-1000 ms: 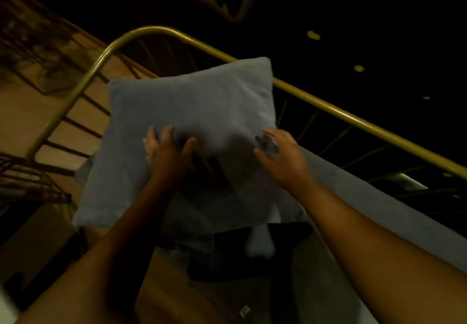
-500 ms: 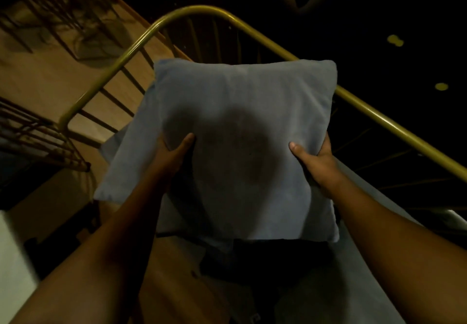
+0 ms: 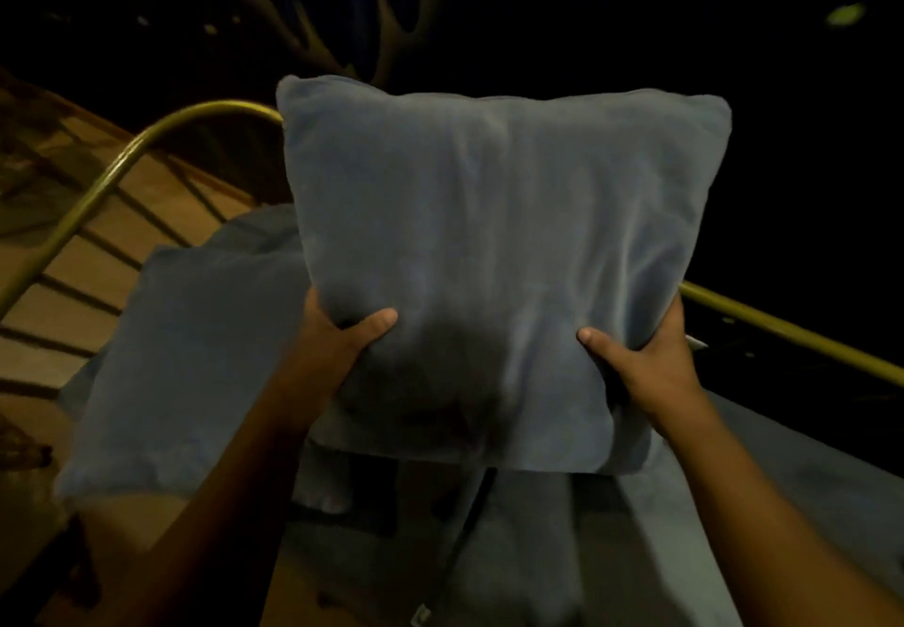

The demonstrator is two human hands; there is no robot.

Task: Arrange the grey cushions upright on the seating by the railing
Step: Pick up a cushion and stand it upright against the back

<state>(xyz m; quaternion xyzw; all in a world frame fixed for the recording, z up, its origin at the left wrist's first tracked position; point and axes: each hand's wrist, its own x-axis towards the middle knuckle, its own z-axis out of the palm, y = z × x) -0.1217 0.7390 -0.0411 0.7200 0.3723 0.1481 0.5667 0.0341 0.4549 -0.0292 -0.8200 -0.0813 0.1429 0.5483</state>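
Hands grip one grey cushion (image 3: 499, 264) in the head view, which is the only one. The left hand (image 3: 342, 337) and the right hand (image 3: 641, 362) are both closed on its lower corners, thumbs in front and the other fingers hidden behind, so the cushion hangs upright and square in the air above the seating (image 3: 734, 504). I judge this two-corner grip keeps the soft filling from folding. A second cushion (image 3: 191, 357) leans near the brass railing (image 3: 98, 191) on the left. The held cushion probably goes just beside it, against the railing.
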